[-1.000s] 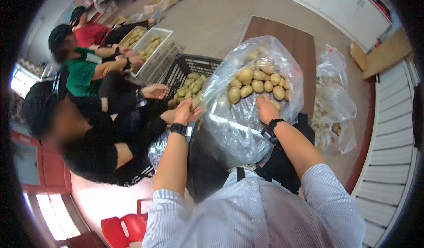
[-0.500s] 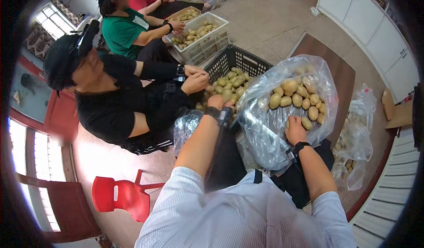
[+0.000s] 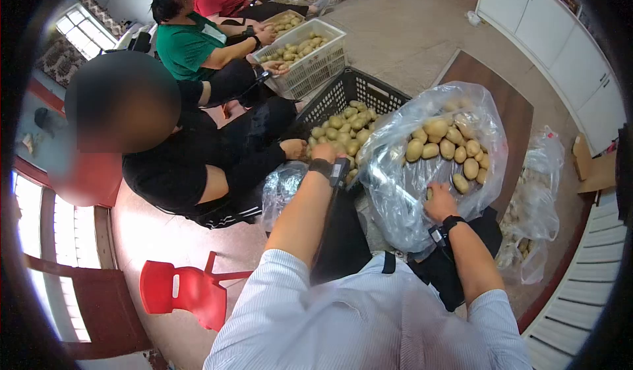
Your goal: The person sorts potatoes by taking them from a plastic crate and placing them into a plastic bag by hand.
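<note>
- Two bare wearer's hands: left hand (image 3: 325, 152), right hand (image 3: 441, 203)
- Three co-workers (image 3: 181, 50)
- One black perforated plastic crate (image 3: 384, 92)
- One white slotted plastic crate (image 3: 322, 69)
- One red plastic chair (image 3: 204, 297)
- One open clear plastic bag (image 3: 386, 195) at the right hand
- Over ten oval tan fruits (image 3: 447, 149) in that bag

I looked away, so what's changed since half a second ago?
The co-worker in black parted their hands: one hand reached out toward the white crate, the other hand lowered toward the black crate. The wearer's left hand stayed at the black crate, the right hand inside the plastic bag.
</note>
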The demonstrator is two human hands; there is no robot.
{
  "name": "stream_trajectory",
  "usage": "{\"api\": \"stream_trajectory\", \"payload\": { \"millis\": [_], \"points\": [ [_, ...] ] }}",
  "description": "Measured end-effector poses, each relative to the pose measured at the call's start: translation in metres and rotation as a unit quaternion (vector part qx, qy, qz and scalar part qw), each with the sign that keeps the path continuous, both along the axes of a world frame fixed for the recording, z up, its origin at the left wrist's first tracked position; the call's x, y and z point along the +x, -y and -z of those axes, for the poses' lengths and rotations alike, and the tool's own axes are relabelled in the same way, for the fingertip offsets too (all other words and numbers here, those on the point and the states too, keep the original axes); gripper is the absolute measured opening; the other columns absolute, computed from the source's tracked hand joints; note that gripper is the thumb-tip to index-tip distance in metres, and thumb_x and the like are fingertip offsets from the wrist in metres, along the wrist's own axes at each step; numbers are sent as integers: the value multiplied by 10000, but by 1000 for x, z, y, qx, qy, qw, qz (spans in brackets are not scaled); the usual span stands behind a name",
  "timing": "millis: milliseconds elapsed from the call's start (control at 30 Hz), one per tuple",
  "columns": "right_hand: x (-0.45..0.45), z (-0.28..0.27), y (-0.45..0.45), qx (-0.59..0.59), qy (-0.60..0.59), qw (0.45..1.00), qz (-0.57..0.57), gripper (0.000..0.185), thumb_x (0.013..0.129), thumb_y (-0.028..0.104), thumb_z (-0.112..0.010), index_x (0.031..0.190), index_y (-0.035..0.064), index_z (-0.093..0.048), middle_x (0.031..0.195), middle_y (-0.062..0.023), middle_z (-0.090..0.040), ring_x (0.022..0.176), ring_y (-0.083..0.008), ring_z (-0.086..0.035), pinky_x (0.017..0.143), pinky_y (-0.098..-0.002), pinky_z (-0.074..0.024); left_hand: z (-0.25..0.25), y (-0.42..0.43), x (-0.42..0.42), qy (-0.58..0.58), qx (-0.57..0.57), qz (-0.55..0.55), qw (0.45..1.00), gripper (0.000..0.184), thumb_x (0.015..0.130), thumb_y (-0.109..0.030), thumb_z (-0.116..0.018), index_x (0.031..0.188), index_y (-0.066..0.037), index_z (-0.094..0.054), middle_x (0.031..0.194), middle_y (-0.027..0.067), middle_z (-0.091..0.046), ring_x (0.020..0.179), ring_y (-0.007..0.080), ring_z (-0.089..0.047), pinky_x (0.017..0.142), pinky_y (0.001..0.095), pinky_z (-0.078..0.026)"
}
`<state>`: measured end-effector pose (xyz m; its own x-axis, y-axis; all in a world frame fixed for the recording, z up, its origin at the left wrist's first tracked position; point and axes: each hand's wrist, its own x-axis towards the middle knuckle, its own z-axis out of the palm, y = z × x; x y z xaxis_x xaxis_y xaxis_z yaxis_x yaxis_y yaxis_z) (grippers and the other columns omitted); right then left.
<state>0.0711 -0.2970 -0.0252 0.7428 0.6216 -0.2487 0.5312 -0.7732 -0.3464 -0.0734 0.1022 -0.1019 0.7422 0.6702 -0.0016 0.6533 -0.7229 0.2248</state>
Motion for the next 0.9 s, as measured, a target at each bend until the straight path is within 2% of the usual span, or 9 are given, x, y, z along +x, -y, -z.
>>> {"api": "stream_trajectory", "payload": {
  "millis": [167,200,233,267,333,367,433,633,900],
  "points": [
    [15,37,-2,89,-54,994,26,512,769,205,-629,1253,95,-502,974,-197,-603,945,-383,-613,817,-441,-491,-69,42,15,-26,-113,2,993,315,790,-332,-717,806,-26,-643,787,150,-671,697,310,-653,611,405,-551],
    [19,48,1,168,-85,982,18,509,795,235,-622,1268,94,-498,915,-168,-620,916,-338,-633,761,-425,-506,-68,50,19,214,-420,-152,869,279,832,-286,-679,905,-28,-601,858,135,-645,742,318,-644,656,420,-560],
    [15,35,-3,167,-83,982,23,509,795,235,-622,1268,94,-498,915,-168,-620,916,-338,-633,761,-425,-506,-69,54,22,316,-556,-208,740,268,853,-264,-659,955,-29,-581,893,128,-632,764,323,-640,679,427,-565],
    [11,23,-10,212,-234,944,90,502,812,228,-615,1273,77,-489,835,-136,-606,818,-271,-617,672,-381,-493,-71,57,25,408,-651,-275,578,261,873,-241,-640,1005,-30,-560,928,121,-619,787,327,-635,702,434,-569],
    [10,22,-18,327,-462,806,173,482,849,186,-596,1291,46,-463,817,-75,-575,644,-114,-522,494,-271,-422,-87,62,27,347,-682,-230,602,273,902,-185,-592,1110,-42,-486,1021,110,-570,869,345,-619,748,469,-565],
    [13,30,-14,330,-459,805,179,482,849,186,-596,1291,46,-463,817,-75,-575,644,-114,-522,494,-271,-422,-97,66,28,325,-692,-212,609,286,912,-166,-576,1145,-47,-461,1052,106,-554,896,351,-613,763,480,-563],
    [0,2,-28,391,-561,698,214,488,847,129,-591,1309,56,-451,892,-69,-584,664,-121,-540,517,-274,-437,-118,84,27,323,-701,-183,608,193,874,-142,-528,1031,-32,-500,959,99,-544,846,314,-657,661,412,-601],
    [-17,-33,-57,416,-592,684,90,539,847,34,-577,1362,63,-421,1004,-78,-586,713,-140,-563,575,-260,-470,-110,92,34,205,-751,-96,620,308,907,-258,-609,1133,-71,-516,1109,96,-575,947,290,-618,774,429,-550],
    [-29,-59,-75,327,-489,808,43,418,953,345,-520,1228,31,-534,872,-45,-669,572,-102,-564,494,-243,-474,-140,117,40,102,-755,-39,646,395,898,-291,-627,1207,-82,-496,1201,118,-556,999,288,-609,748,398,-551]
  ]
}}
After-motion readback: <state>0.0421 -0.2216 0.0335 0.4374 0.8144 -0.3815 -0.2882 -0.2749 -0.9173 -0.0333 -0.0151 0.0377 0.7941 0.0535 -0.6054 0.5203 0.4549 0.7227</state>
